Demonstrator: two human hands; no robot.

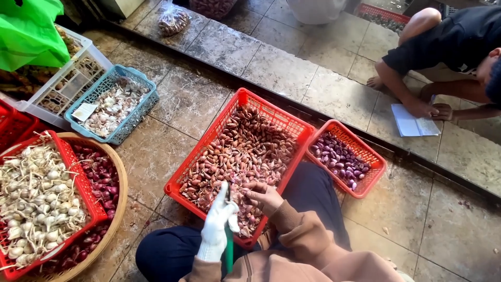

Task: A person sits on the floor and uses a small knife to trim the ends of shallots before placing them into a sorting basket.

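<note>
A large red plastic basket [183, 172] in front of my knees is full of unpeeled brown-red shallots [240, 151]. My left hand [218, 222], in a white glove, is closed on a green-handled knife [228, 253] whose blade points up over the basket's near edge. My bare right hand [265, 196], in a brown sleeve, rests on the shallots just right of the blade and pinches one shallot between its fingertips. The two hands almost touch.
A smaller red basket [377, 175] with peeled purple shallots stands to the right. On the left are a red basket of garlic [78, 172] on a round woven tray [121, 198], a blue basket [133, 122] and a white crate [57, 102]. Another person [449, 47] crouches over paper [412, 125] on the raised step.
</note>
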